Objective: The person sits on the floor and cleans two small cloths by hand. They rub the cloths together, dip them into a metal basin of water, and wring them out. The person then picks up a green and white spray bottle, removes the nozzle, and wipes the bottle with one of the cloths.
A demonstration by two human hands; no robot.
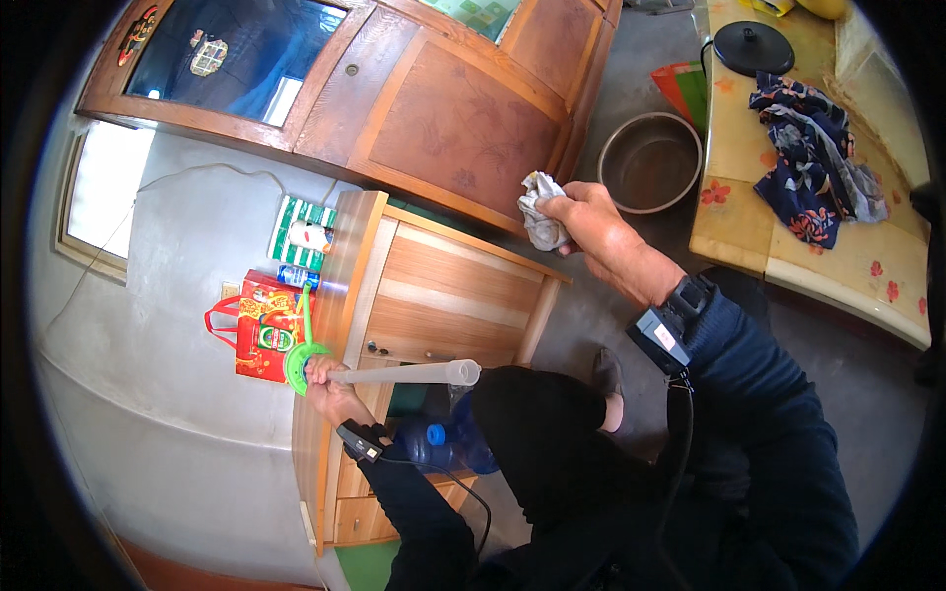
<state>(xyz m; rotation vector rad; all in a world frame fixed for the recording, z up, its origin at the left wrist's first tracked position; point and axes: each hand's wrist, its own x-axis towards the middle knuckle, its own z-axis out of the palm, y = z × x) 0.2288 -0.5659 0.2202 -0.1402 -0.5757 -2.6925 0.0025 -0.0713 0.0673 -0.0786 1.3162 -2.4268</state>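
My left hand (335,386) is closed around a bottled-water hand pump (409,374). It has a green round head with a green spout, and a pale translucent tube that points right, across my body. Crumpled in my right hand (603,236) is a greyish-white rag (542,212), raised in front of the large brown cabinet and pinched between thumb and fingers. Below the pump tube, a blue water jug (434,448) with a blue cap lies in the open part of the wooden cabinet (443,295). My leg hides some of the jug.
A red gift bag (268,330), a blue can (298,276) and a green-white pack (304,234) stand by the wall at left. A metal basin (650,163) sits beyond my right hand. On the flowered table (734,212) lie a patterned cloth (813,163) and a black lid (754,47).
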